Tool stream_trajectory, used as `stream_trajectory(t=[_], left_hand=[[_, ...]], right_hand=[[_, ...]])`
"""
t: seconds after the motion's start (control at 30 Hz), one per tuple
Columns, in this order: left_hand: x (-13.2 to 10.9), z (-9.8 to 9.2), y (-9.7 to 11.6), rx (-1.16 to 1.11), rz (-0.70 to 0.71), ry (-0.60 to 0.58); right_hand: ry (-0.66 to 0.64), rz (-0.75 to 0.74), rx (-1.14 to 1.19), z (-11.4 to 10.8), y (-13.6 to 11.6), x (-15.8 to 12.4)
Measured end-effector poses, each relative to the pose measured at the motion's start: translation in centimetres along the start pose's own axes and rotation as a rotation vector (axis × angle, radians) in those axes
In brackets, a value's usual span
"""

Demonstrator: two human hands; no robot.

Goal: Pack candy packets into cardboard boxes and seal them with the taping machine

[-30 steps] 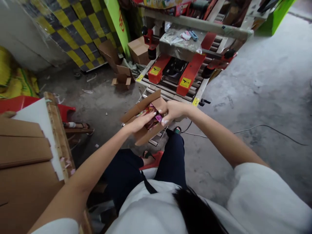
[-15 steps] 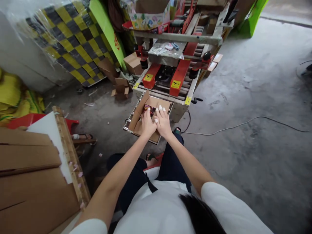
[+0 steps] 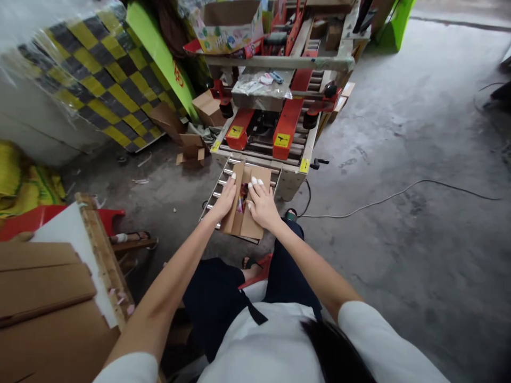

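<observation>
A cardboard box (image 3: pixel 251 226) rests on the short roller section right in front of me, its two long flaps folded partly over the top. Through the gap between the flaps, colourful packets (image 3: pixel 241 199) show inside. My left hand (image 3: pixel 225 199) lies along the outer face of the left flap, fingers stretched out. My right hand (image 3: pixel 261 203) is spread flat on the right flap, pressing it down. White coverings sit on several fingertips. Neither hand is wrapped around anything.
Beyond the box stands a carton sealing machine (image 3: pixel 285 130) with red rails and rollers. Flattened cardboard (image 3: pixel 48 298) is stacked at the left on a wooden-edged stand (image 3: pixel 99 244). A black cable (image 3: pixel 379 202) runs across the floor at right. An open small carton (image 3: pixel 191 151) lies on the floor.
My hands have moved apart, from together inside the box to one on each long flap. The left and right flaps have folded inward over the contents.
</observation>
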State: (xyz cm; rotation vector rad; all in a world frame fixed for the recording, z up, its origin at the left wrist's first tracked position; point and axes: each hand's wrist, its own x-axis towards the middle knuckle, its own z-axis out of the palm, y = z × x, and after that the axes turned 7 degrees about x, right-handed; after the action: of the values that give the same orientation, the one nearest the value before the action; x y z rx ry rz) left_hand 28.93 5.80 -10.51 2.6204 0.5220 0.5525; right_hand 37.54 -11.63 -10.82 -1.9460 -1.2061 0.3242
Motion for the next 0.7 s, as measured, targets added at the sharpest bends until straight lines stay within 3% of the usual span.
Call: stream_trajectory(t=[0.1, 0.23, 0.37, 0.43, 0.5, 0.57, 0.63, 0.7], left_hand=[[-0.9, 1.5, 1.4, 0.142, -0.129, -0.106], [-0.4, 1.2, 2.5, 0.298, -0.214, -0.177], [1.1, 1.2, 1.2, 0.167, -0.204, -0.198], [1.8, 1.5, 0.3, 0.068, -0.178, -0.19], [1.7, 1.5, 0.1, 0.017, -0.216, -0.101], [-0.2, 0.8, 0.9, 0.002, -0.313, 0.036], [-4.4, -1.1, 2.9, -0.039, -0.38, 0.12], [-10.2, -4.2, 5.9, -0.118, -0.379, 0.125]], right_hand=[[0.009, 0.007, 0.021, -0.1, 0.7, 0.9], [-0.049, -0.028, -0.059, -0.8, 0.2, 0.4], [-0.154, -0.128, -0.148, -0.2, -2.0, -2.4], [-0.168, -0.126, -0.178, 0.6, -2.3, -2.1], [-0.161, -0.132, -0.191, 0.7, -1.1, 0.7], [-0.094, -0.155, -0.155, -0.4, 1.3, 5.5], [0.022, -0.215, -0.026, -2.9, 4.3, 11.2], [-0.007, -0.48, 0.263, -5.0, 6.9, 16.5]])
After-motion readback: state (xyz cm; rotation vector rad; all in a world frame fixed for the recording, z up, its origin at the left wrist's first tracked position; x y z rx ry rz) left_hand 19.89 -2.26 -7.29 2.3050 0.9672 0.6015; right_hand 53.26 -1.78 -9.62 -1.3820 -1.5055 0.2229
